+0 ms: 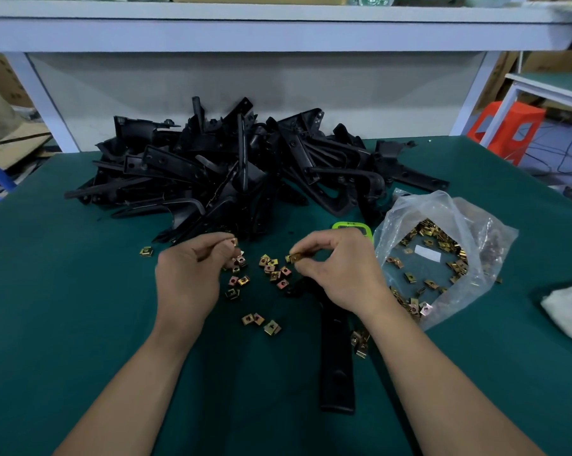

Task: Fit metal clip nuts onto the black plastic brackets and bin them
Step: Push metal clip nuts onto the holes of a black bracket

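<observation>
Just white label (427,252) among clip nuts (441,236)

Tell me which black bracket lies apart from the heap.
The long bracket lying flat on the green mat beneath the right hand, its length running toward the person. All the others are tangled in the heap at the back.

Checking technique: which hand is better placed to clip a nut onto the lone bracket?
Right: the right hand pinches a clip nut over the lone bracket; the left hand sits farther aside.
</observation>
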A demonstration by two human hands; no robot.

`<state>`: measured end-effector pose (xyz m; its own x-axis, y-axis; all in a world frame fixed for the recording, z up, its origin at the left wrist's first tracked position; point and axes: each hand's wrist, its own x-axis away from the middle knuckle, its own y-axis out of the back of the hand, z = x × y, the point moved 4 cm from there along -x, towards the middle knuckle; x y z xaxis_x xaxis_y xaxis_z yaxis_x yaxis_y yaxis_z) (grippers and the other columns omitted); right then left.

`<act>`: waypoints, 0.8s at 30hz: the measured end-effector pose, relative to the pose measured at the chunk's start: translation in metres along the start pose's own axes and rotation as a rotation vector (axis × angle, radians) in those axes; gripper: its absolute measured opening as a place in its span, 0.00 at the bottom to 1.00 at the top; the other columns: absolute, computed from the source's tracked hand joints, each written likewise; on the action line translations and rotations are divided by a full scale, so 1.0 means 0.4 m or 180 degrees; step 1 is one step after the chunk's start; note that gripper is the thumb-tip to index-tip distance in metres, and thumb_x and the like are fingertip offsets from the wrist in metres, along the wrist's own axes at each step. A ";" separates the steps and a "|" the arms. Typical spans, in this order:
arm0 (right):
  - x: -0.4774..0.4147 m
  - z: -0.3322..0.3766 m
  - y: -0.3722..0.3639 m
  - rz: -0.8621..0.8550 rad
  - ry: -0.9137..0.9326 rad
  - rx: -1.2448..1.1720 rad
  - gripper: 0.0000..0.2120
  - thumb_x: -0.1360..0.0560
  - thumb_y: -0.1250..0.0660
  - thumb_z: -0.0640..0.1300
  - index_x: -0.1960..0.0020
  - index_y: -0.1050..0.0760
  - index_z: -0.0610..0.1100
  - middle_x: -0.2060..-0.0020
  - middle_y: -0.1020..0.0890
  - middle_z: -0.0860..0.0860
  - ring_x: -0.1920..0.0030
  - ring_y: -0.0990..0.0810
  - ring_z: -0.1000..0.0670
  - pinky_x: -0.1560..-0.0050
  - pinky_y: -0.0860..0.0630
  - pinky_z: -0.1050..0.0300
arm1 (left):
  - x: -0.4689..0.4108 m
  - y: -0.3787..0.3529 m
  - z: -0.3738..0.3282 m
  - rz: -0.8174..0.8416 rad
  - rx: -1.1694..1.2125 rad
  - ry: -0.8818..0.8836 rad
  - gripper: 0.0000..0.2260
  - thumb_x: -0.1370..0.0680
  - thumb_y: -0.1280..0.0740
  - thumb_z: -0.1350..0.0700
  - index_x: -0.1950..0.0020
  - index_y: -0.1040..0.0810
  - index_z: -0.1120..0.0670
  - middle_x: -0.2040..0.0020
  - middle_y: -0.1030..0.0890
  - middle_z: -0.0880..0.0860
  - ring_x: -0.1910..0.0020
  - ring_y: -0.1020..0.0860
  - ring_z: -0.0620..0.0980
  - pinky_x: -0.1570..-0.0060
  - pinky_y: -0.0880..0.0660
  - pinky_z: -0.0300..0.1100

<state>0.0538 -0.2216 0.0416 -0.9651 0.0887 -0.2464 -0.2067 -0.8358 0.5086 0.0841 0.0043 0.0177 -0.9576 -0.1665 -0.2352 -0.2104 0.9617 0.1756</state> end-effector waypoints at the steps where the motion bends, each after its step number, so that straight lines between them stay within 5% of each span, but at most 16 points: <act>1: 0.002 0.000 -0.003 0.0037 -0.0002 0.0059 0.09 0.29 0.23 0.39 0.54 0.13 0.53 0.59 0.15 0.62 0.54 0.18 0.63 0.51 0.25 0.72 | 0.001 0.000 0.001 0.0014 -0.0029 0.0028 0.12 0.22 0.27 0.56 0.55 0.14 0.38 0.60 0.13 0.45 0.59 0.14 0.43 0.50 0.20 0.43; 6: 0.005 0.001 -0.008 -0.0005 -0.0032 0.0258 0.16 0.24 0.29 0.43 0.38 0.17 0.55 0.43 0.18 0.65 0.38 0.24 0.66 0.39 0.33 0.76 | 0.025 -0.030 -0.014 0.0266 -0.0320 -0.0029 0.11 0.26 0.24 0.54 0.55 0.15 0.36 0.59 0.14 0.38 0.58 0.16 0.35 0.57 0.23 0.32; 10: -0.003 -0.006 0.029 -0.0369 -0.0250 0.0423 0.12 0.22 0.29 0.46 0.40 0.17 0.56 0.51 0.18 0.64 0.48 0.22 0.65 0.45 0.28 0.74 | 0.033 -0.040 -0.002 0.0385 -0.0304 0.0111 0.08 0.26 0.23 0.57 0.58 0.14 0.43 0.60 0.14 0.40 0.58 0.17 0.36 0.60 0.25 0.28; 13: -0.008 -0.009 0.042 -0.0337 -0.0346 0.0775 0.05 0.23 0.29 0.53 0.50 0.16 0.55 0.56 0.16 0.59 0.56 0.18 0.58 0.59 0.28 0.74 | 0.034 -0.044 0.002 0.0422 -0.0309 0.0162 0.07 0.22 0.27 0.59 0.57 0.17 0.47 0.60 0.13 0.42 0.60 0.17 0.37 0.61 0.26 0.27; 16: -0.010 -0.017 0.055 -0.0089 -0.0540 0.1111 0.16 0.27 0.30 0.66 0.54 0.19 0.53 0.60 0.18 0.58 0.57 0.20 0.56 0.62 0.28 0.64 | 0.034 -0.040 -0.003 0.0360 -0.0397 0.0071 0.06 0.19 0.32 0.58 0.52 0.21 0.47 0.59 0.14 0.40 0.59 0.17 0.38 0.58 0.26 0.34; 19: -0.007 -0.025 0.079 0.0397 -0.0831 0.1177 0.30 0.37 0.31 0.75 0.47 0.28 0.54 0.52 0.24 0.60 0.52 0.24 0.57 0.56 0.28 0.55 | 0.035 -0.038 -0.011 0.0369 -0.0573 -0.0046 0.08 0.18 0.33 0.58 0.53 0.22 0.45 0.59 0.15 0.38 0.59 0.18 0.37 0.61 0.27 0.29; 24: 0.023 -0.032 0.092 0.1549 -0.1176 0.1939 0.48 0.42 0.19 0.66 0.29 0.39 0.59 0.51 0.26 0.56 0.53 0.25 0.55 0.58 0.28 0.57 | 0.038 -0.036 -0.015 0.0323 -0.0587 -0.0025 0.08 0.19 0.33 0.60 0.53 0.22 0.47 0.61 0.15 0.39 0.64 0.19 0.38 0.62 0.28 0.26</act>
<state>0.0392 -0.2585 0.0476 -0.9372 0.0550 0.3443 0.2953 -0.3998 0.8677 0.0715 -0.0135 0.0173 -0.9743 -0.0684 -0.2148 -0.1461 0.9172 0.3707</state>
